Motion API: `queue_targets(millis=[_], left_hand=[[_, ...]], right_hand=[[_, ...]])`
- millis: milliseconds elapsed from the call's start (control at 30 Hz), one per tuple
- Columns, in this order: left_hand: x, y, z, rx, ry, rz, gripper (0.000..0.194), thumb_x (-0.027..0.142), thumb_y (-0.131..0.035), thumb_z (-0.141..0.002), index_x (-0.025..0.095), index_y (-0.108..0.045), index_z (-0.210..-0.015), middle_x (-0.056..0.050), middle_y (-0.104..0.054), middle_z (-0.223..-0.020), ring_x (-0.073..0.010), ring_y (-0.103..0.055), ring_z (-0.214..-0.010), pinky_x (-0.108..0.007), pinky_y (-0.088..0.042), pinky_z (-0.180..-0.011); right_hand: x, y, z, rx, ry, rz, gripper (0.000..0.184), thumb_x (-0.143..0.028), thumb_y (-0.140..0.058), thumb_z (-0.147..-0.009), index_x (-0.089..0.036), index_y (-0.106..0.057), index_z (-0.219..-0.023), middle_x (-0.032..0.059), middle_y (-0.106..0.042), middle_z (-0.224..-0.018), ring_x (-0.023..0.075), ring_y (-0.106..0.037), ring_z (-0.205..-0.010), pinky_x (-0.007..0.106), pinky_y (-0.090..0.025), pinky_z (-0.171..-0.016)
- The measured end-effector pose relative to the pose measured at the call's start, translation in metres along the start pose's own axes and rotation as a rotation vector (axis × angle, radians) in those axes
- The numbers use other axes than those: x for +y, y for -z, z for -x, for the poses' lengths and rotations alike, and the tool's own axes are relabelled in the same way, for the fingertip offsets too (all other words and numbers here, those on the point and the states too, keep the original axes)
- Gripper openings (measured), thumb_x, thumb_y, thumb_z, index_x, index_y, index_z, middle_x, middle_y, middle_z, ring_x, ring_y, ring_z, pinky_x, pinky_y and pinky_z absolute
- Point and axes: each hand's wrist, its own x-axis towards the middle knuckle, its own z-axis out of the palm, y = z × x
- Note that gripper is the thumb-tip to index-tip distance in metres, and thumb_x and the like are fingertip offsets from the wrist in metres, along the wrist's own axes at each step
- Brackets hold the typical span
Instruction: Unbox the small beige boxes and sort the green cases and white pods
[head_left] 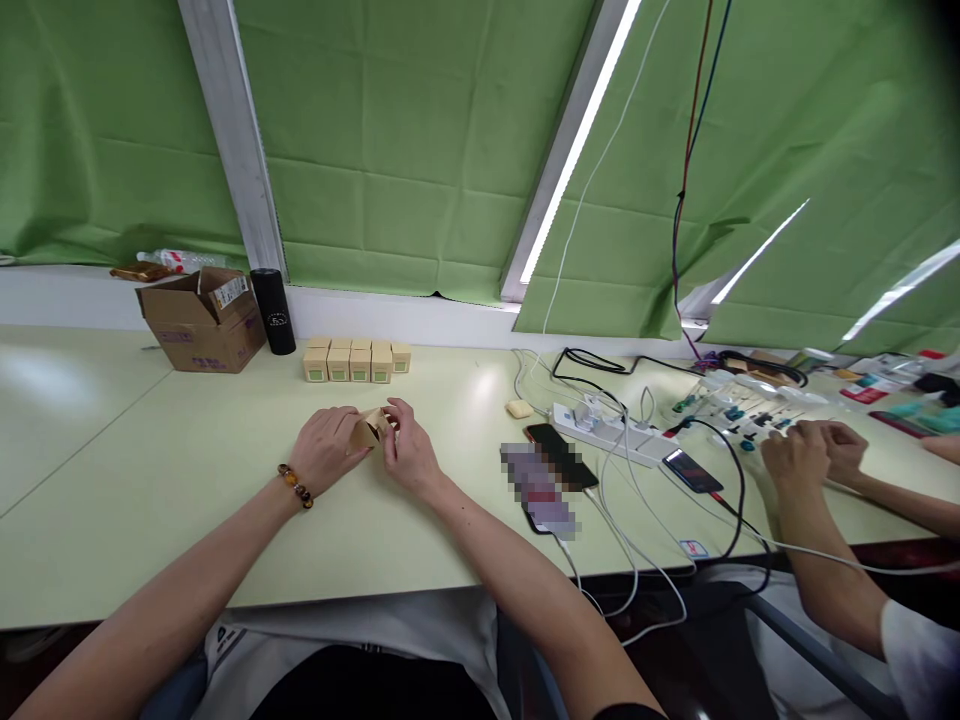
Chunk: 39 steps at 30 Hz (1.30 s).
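Observation:
Between my two hands is a small tan cardboard box (366, 430), tilted, with a dark gap at the side facing my right hand. My left hand (327, 448), with a beaded bracelet (295, 486) at its wrist, is closed around the box's left side. The fingers of my right hand (409, 450) are bent and pinch the box's right edge, where a flap seems to be. Just beyond my hands stand several small tan boxes (360, 362) in a row, with green labels low on their fronts.
An open carton (202, 325) and a black bottle (273, 312) stand at the back left. To my right lie phones (562, 457), a white power strip (611, 432) and tangled cables. Further right, a co-worker's hands (806, 455) work near small clear-and-teal items (750, 412).

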Motion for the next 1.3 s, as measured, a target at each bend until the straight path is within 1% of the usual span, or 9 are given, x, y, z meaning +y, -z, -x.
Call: queue_targets(millis=[167,300,467,633,733,800,933,1100,1300], left_hand=[[-0.002,-0.001,0.001,0.033,0.046,0.033,0.043,0.046,-0.067,-0.091,0.020,-0.061,-0.124,-0.016,-0.068,-0.125,-0.0362,-0.065,-0.116,-0.054,-0.053,-0.100],[-0.002,-0.002,0.002,0.036,0.071,0.113,0.050,0.046,-0.063,-0.094,0.021,-0.053,-0.137,-0.015,-0.066,-0.132,-0.0346,-0.062,-0.123,-0.052,-0.052,-0.105],[-0.005,-0.004,0.006,0.013,0.129,0.177,0.060,0.046,-0.060,-0.096,0.022,-0.041,-0.148,-0.014,-0.061,-0.141,-0.0326,-0.062,-0.125,-0.048,-0.053,-0.105],[-0.006,-0.004,0.006,-0.017,0.159,0.250,0.056,0.044,-0.060,-0.097,0.023,-0.041,-0.145,-0.012,-0.062,-0.137,-0.0300,-0.067,-0.118,-0.047,-0.056,-0.102],[-0.006,-0.002,0.004,0.005,0.124,0.289,0.052,0.042,-0.058,-0.098,0.023,-0.040,-0.143,-0.012,-0.063,-0.135,-0.0275,-0.068,-0.114,-0.046,-0.058,-0.099],[-0.005,-0.001,0.003,0.002,0.079,0.266,0.044,0.039,-0.056,-0.099,0.023,-0.045,-0.139,-0.011,-0.066,-0.129,-0.0273,-0.068,-0.113,-0.046,-0.058,-0.099],[-0.004,0.002,0.001,-0.028,0.010,0.222,0.038,0.034,-0.053,-0.101,0.024,-0.050,-0.137,-0.010,-0.067,-0.127,-0.0275,-0.066,-0.116,-0.046,-0.057,-0.100],[-0.002,0.003,0.000,-0.039,0.031,0.239,0.052,0.033,-0.051,-0.103,0.028,-0.040,-0.154,-0.010,-0.064,-0.136,-0.0269,-0.062,-0.123,-0.048,-0.055,-0.105],[-0.004,-0.001,0.001,0.029,0.077,0.228,0.063,0.033,-0.052,-0.103,0.028,-0.029,-0.162,-0.011,-0.065,-0.133,-0.0263,-0.064,-0.119,-0.048,-0.054,-0.106]], right_hand=[[0.000,0.001,-0.001,0.070,-0.020,-0.153,0.039,-0.032,-0.040,-0.106,-0.024,-0.036,-0.143,0.0131,-0.066,-0.132,0.0234,-0.069,-0.104,0.042,-0.057,-0.093],[0.006,0.001,-0.004,0.195,-0.138,-0.271,0.032,-0.037,-0.039,-0.107,-0.025,-0.043,-0.136,0.0119,-0.068,-0.126,0.0219,-0.070,-0.105,0.040,-0.057,-0.093],[0.021,0.001,-0.012,0.262,-0.298,-0.518,0.032,-0.049,-0.042,-0.106,-0.026,-0.050,-0.126,0.0059,-0.067,-0.102,0.0193,-0.073,-0.080,0.036,-0.063,-0.074],[0.030,-0.002,-0.020,0.259,-0.461,-0.812,0.041,-0.062,-0.054,-0.098,-0.024,-0.056,-0.111,0.0011,-0.066,-0.083,0.0189,-0.072,-0.062,0.039,-0.067,-0.063],[0.032,-0.003,-0.022,0.287,-0.541,-0.925,0.045,-0.066,-0.063,-0.091,-0.024,-0.057,-0.105,0.0014,-0.070,-0.085,0.0183,-0.073,-0.064,0.037,-0.068,-0.059],[0.032,-0.003,-0.023,0.301,-0.567,-0.976,0.047,-0.067,-0.068,-0.087,-0.023,-0.059,-0.102,0.0017,-0.071,-0.089,0.0172,-0.072,-0.064,0.036,-0.068,-0.058],[0.032,-0.003,-0.022,0.300,-0.562,-1.017,0.049,-0.067,-0.073,-0.083,-0.022,-0.060,-0.098,0.0021,-0.070,-0.094,0.0156,-0.072,-0.064,0.035,-0.068,-0.058],[0.032,-0.001,-0.021,0.294,-0.523,-1.039,0.047,-0.066,-0.072,-0.084,-0.023,-0.062,-0.103,0.0030,-0.069,-0.098,0.0135,-0.069,-0.067,0.035,-0.067,-0.063],[0.035,0.005,-0.019,0.427,-0.398,-0.765,0.034,-0.054,-0.062,-0.093,-0.025,-0.060,-0.110,0.0059,-0.065,-0.111,0.0188,-0.065,-0.095,0.030,-0.061,-0.068]])
